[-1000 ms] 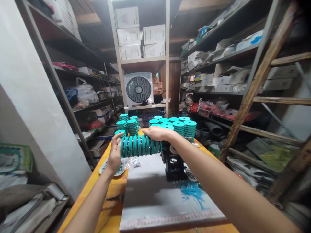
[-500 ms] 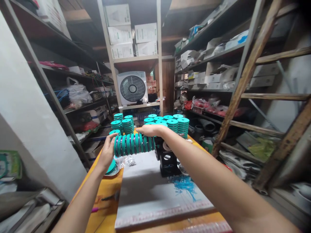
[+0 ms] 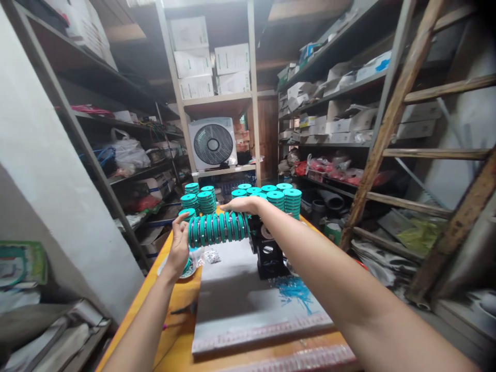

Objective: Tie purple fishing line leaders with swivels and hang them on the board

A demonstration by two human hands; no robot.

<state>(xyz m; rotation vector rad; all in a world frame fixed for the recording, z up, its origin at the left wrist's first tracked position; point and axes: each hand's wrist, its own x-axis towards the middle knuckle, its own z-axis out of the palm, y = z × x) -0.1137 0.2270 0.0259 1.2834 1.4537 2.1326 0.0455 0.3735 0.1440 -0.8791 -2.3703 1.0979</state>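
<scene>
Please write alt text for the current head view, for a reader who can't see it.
A person's left hand touches the left end of a horizontal row of green discs, their right hand lying over its top, beside a black machine. Stacks of similar discs stand behind; blue strips lie scattered in front.

Bare hands: 2 (L hand (image 3: 179, 244), R hand (image 3: 243, 205)) | horiz. teal disc row (image 3: 215, 229): 1 | upright L stacks (image 3: 206, 202), teal: 5 | upright R stacks (image 3: 292, 201), teal: min. 8, some hidden | blk machine (image 3: 265, 262): 1 | gray board (image 3: 248, 310): 1 | plate (image 3: 189, 273): 1 | fan (image 3: 212, 144): 1 | ctr-shelf wht boxes (image 3: 231, 60): 5 | wood ladder (image 3: 390, 124): 1, approx. 5 rungs (image 3: 434, 153) vis.
</scene>
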